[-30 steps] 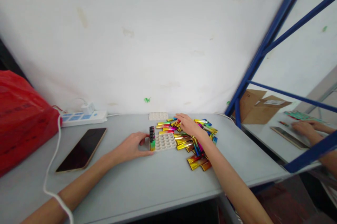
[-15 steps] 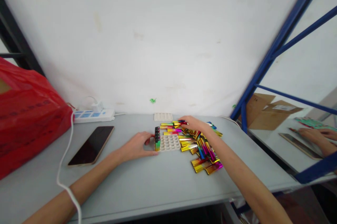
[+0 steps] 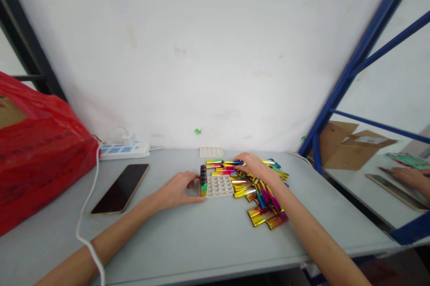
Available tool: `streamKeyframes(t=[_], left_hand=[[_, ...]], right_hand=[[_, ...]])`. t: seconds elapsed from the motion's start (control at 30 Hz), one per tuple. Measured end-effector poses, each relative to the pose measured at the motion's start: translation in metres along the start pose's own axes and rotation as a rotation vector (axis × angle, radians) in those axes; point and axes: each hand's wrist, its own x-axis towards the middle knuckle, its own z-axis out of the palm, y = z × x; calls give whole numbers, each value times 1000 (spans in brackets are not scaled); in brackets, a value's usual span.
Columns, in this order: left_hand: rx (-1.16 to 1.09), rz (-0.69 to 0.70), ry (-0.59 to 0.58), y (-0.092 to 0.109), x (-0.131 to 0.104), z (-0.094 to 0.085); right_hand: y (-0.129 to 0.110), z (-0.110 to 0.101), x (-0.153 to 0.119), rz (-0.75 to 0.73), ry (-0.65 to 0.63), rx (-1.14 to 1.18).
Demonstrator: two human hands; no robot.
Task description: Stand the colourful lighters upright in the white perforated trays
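A white tray with round holes (image 3: pixel 220 186) lies on the grey table, and a row of lighters (image 3: pixel 203 181) with black tops and shiny rainbow bodies stands upright along its left end. My left hand (image 3: pixel 179 189) grips that end of the tray, thumb at the near corner and fingers behind the row. To the right is a loose heap of metallic lighters (image 3: pixel 265 194), gold, pink and blue. Over the heap's back part, my right hand (image 3: pixel 253 166) has its fingers closed on a lighter (image 3: pixel 233 163); the fingertips are partly hidden.
A second white tray (image 3: pixel 211 152) lies by the wall. On the left are a phone (image 3: pixel 121 188), a power strip (image 3: pixel 125 150), a white cable (image 3: pixel 88 205) and a red bag (image 3: pixel 50 156). Beyond a blue frame (image 3: pixel 336 93), another person's hand (image 3: pixel 411 178) and cardboard boxes (image 3: pixel 349 147) show.
The whole view has shifted slightly. My right hand stays at the back of the heap, its fingers moving a little among the lighters. My left hand keeps its place at the tray.
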Motion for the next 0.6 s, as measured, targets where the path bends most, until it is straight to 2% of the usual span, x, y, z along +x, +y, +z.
streamKeyframes(t=[0.13, 0.3, 0.37, 0.5, 0.6], left_hand=[[5, 10, 5, 0, 0, 0], [23, 23, -10, -2, 0, 0], [24, 28, -4, -3, 1, 1], [21, 23, 1, -2, 1, 0], [14, 30, 6, -1, 1, -1]], right_hand=[[-4, -2, -2, 14, 30, -6], [-10, -2, -7, 34, 147, 186], [-14, -1, -7, 109, 232, 350], [-30, 6, -3, 298, 420, 842], [-48, 9, 1, 355, 473, 1193]])
